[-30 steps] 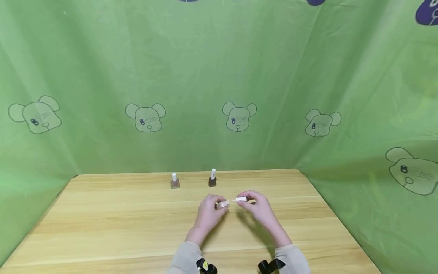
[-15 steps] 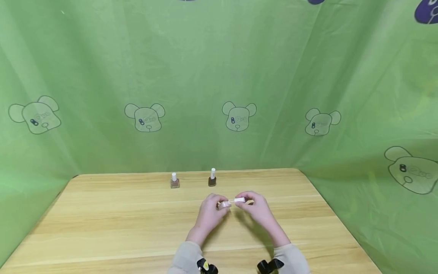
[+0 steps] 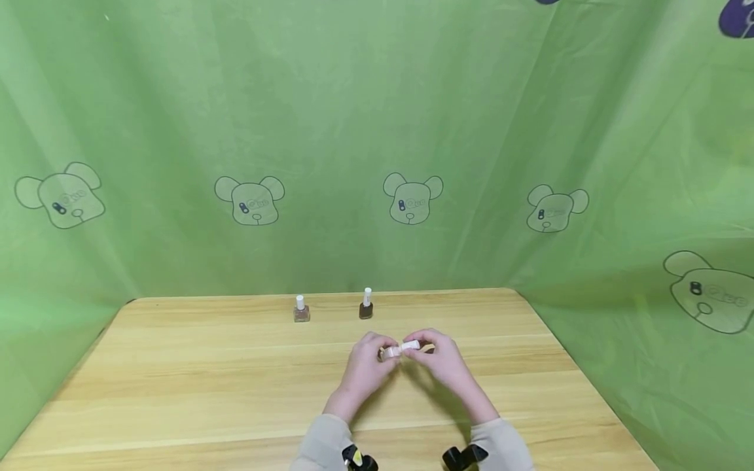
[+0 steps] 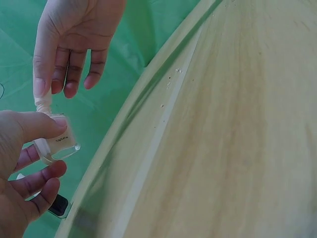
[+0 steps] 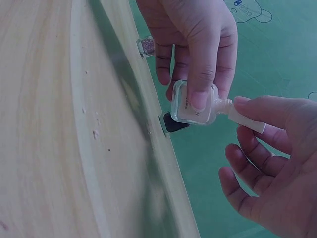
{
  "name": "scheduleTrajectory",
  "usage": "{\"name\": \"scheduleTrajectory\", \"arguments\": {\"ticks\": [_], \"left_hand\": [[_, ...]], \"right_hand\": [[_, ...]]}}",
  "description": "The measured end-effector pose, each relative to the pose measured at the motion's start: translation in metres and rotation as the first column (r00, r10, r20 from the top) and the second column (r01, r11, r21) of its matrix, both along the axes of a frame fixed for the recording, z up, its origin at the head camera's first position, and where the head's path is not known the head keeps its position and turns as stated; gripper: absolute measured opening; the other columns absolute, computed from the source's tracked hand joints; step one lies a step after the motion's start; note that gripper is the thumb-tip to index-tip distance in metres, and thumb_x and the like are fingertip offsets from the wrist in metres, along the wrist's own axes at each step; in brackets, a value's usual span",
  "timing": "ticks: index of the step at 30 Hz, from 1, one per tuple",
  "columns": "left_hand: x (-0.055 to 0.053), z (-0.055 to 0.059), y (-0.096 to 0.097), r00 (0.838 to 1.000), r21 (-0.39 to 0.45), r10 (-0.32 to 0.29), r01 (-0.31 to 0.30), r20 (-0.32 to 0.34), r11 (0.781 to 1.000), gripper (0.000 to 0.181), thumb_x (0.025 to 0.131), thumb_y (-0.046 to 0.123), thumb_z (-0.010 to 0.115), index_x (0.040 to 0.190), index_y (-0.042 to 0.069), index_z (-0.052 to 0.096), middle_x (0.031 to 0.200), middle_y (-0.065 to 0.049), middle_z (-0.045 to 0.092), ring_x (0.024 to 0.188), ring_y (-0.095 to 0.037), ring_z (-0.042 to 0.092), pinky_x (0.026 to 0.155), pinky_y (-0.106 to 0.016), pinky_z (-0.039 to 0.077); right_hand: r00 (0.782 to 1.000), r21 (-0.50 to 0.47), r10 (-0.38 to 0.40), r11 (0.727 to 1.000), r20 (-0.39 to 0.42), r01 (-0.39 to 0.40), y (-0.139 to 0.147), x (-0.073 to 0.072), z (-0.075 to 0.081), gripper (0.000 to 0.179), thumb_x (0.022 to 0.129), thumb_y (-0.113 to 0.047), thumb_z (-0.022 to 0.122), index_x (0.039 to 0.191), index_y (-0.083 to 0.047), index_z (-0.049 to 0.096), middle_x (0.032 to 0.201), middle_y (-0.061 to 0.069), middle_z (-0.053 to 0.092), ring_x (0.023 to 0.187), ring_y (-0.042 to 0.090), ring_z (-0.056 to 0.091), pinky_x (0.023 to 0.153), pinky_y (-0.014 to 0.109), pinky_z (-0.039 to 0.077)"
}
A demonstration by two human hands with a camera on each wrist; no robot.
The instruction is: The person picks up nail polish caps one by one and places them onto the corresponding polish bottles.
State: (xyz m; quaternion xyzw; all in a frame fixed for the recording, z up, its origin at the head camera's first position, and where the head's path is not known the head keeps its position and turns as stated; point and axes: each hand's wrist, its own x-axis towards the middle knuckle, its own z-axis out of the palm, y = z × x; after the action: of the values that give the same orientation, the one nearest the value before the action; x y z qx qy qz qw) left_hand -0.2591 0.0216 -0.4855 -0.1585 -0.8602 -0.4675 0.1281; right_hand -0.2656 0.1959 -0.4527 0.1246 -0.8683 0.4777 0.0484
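Note:
My left hand [image 3: 366, 367] pinches a small clear glass nail polish bottle [image 5: 193, 110] by its flat sides, thumb on the printed face. The bottle lies tilted on its side, its neck toward my right hand [image 3: 443, 360]. Between thumb and forefinger, that right hand pinches the white cap [image 5: 247, 120], which sits right at the threaded neck. In the left wrist view the bottle body [image 4: 60, 140] shows pale, nearly colourless contents, and the right fingers [image 4: 74, 74] hang loosely below the pinch. Both hands are above the wooden table [image 3: 224, 379].
Toward the table's back edge stand two more nail polish bottles with white caps: a mauve-brown one [image 3: 302, 314] and a dark one [image 3: 366, 310]. Small pale crumbs [image 5: 95, 133] lie on the wood. A green curtain [image 3: 330, 131] with bear-head drawings hangs behind and at the sides.
The brush stem showing between cap and bottle has gone into the bottle. The cap has moved left to the neck, and the left hand has shifted slightly right with the bottle.

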Motion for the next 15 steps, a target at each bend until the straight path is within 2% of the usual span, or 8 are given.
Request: {"name": "scheduleTrajectory", "arguments": {"ticks": [15], "left_hand": [[-0.0001,-0.0022,0.0021,1.0,-0.029,-0.016,0.015,-0.017,0.999,0.025,0.08,0.017,0.078,0.104,0.009,0.072,0.097,-0.001,0.064,0.085,-0.011,0.058,0.078,-0.022,0.051]], "right_hand": [[1.0,0.091,0.016,0.996,-0.017,-0.015,0.0006,-0.0018,-0.0039,0.018,0.08,-0.016,0.077,0.095,-0.008,0.071,0.097,0.005,0.068,0.089,0.014,0.06,0.073,0.019,0.053]]}}
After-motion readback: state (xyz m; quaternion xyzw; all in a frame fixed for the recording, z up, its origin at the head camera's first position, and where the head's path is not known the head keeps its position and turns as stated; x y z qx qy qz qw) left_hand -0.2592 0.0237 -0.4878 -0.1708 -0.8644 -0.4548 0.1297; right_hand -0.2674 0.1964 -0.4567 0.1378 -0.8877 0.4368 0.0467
